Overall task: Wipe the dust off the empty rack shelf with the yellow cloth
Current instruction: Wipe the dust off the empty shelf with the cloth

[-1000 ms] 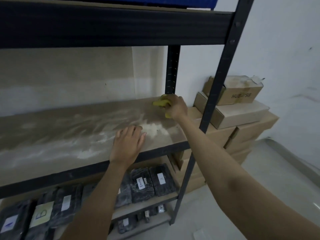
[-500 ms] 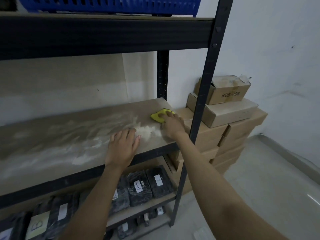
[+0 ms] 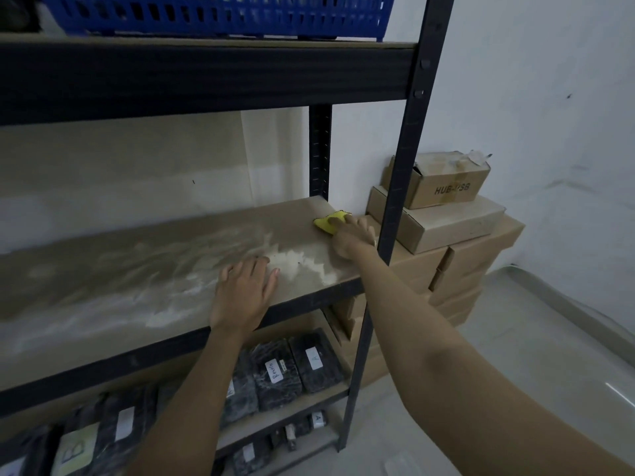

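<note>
We see the yellow cloth (image 3: 330, 222) lying on the rack shelf (image 3: 144, 255), near its far right corner. The right hand (image 3: 352, 237) presses on top of it, fingers bent over the cloth and holding it down. White dust (image 3: 299, 266) lies in streaks just in front of the cloth. The left hand (image 3: 244, 294) lies flat on the shelf's front edge, fingers spread out, holding nothing. A blue basket (image 3: 220, 13) sits on the shelf above. Brown boxes (image 3: 457, 228) are stacked beside the rack. Black packs (image 3: 292, 365) lie on the shelf below.
</note>
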